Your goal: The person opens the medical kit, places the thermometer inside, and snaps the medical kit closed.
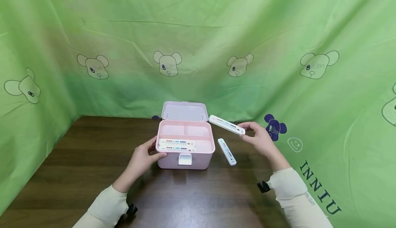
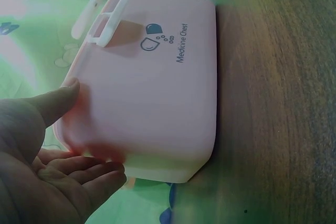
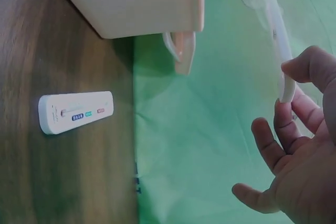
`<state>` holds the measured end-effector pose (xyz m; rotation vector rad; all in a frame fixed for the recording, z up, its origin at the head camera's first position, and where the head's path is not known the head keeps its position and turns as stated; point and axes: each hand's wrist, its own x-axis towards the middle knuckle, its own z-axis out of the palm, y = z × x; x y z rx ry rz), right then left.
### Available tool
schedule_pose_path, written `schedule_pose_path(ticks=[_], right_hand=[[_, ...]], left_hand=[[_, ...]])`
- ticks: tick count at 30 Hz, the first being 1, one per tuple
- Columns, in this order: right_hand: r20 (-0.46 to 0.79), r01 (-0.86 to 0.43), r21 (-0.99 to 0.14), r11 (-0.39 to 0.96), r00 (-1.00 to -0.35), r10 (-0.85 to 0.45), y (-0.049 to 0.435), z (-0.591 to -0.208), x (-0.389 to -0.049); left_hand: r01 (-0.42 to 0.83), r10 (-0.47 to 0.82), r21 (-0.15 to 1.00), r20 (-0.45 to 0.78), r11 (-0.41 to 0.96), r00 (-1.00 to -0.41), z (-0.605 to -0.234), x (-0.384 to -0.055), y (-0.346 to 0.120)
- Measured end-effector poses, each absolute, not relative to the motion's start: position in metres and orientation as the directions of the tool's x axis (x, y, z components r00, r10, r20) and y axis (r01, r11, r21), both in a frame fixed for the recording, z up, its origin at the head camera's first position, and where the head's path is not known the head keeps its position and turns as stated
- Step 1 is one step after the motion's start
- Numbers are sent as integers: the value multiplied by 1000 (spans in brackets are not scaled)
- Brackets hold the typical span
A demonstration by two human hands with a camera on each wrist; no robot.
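Observation:
A pink medicine box (image 1: 198, 161), printed "Medicine Chest" in the left wrist view, stands with its lid (image 1: 184, 111) raised. My left hand (image 1: 140, 162) holds its left front corner, thumb at the front rim and fingers along the side. My right hand (image 1: 259, 141) pinches one end of a slim white thermometer case (image 1: 227, 124) between thumb and fingers. That case is up in the air, its far end beside the lid. Two similar cases (image 1: 176, 143) lie in the box's front compartment. Another white case (image 3: 79, 111) rests on the table right of the box.
Dividers (image 1: 185, 129) split the back of the box into two small compartments. A white latch (image 1: 185, 159) hangs at its front. The dark wooden table (image 1: 102, 159) meets a green printed cloth (image 1: 198, 35) behind and at both sides.

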<state>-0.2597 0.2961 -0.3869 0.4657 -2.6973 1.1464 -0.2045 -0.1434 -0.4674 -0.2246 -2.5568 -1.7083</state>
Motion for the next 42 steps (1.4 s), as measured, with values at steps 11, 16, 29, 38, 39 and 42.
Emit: schedule_pose_path(ticks=[11, 16, 29, 38, 39, 42], right_hand=[[207, -400, -604, 690, -914, -349, 284, -363, -265], [168, -422, -538, 730, -902, -397, 277, -356, -264], [162, -589, -387, 710, -801, -576, 244, -348, -266], [103, -644, -324, 693, -752, -651, 224, -345, -273], [93, -652, -316, 689, -744, -662, 223, -344, -274], [59, -676, -294, 675, -718, -694, 218, -342, -276]], left_hand=[[156, 91, 917, 131, 367, -987, -468, -205, -144], [152, 93, 918, 127, 365, -988, -467, -204, -144], [153, 91, 917, 128, 367, -988, -466, -204, -143], [157, 86, 915, 135, 371, -987, -466, -205, -143], [156, 86, 916, 133, 370, -987, -467, -205, -143], [155, 86, 918, 132, 364, -987, -467, -205, -144]])
